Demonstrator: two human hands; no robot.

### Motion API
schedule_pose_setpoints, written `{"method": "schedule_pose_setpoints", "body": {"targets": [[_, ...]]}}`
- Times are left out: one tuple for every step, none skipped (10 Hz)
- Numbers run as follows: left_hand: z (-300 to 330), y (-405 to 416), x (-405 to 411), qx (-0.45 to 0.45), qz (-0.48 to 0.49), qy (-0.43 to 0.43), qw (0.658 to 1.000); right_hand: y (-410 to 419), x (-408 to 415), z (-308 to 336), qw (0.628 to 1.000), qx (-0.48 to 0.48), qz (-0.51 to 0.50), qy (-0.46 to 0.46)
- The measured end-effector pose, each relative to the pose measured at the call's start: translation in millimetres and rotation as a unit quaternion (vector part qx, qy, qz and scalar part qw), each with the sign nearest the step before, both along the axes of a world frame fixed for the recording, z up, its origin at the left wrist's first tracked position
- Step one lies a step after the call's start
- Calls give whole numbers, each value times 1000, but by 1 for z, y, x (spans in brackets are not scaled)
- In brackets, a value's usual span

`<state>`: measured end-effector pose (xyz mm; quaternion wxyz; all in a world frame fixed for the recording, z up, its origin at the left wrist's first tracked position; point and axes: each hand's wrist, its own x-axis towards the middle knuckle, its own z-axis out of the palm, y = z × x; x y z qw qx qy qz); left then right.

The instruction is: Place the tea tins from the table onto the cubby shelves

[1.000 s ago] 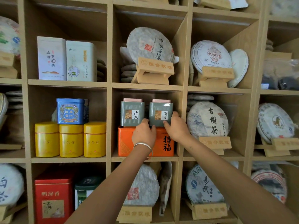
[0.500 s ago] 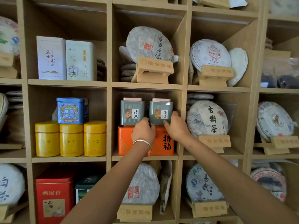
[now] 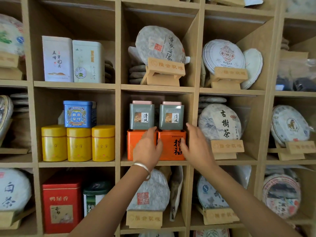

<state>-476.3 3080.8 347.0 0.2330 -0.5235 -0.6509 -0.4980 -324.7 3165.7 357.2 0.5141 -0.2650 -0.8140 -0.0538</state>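
Two grey-green tea tins with pink lids, the left one (image 3: 142,116) and the right one (image 3: 171,117), stand side by side on top of two orange tins (image 3: 171,145) in the middle cubby. My left hand (image 3: 148,147) hovers in front of the orange tins, fingers apart, its fingertips just below the left grey tin. On the right, my right hand (image 3: 196,144) is open too, a little below and right of the right grey tin. Neither hand holds anything.
The wooden cubby shelf (image 3: 118,86) fills the view. Left cubby: three yellow tins (image 3: 78,143) with a blue tin (image 3: 79,114) on top. Above, two white tins (image 3: 72,59). Below, a red tin (image 3: 61,205). Paper-wrapped tea cakes (image 3: 219,122) on wooden stands fill other cubbies.
Both hands have let go of the right grey tin and drawn back and down from it, fingers spreading. The tin stays on the orange tin.
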Motion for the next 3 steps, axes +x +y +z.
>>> {"method": "schedule_pose_setpoints", "body": {"targets": [[-27, -16, 0, -20, -18, 38, 999, -8, 11, -27, 999, 29, 2, -41], [-48, -25, -4, -61, -22, 53, 996, -15, 12, -44, 996, 15, 12, -85], [-51, -33, -11, -103, 8, 60, 993, -20, 9, -47, 993, -7, -6, -116]]}}
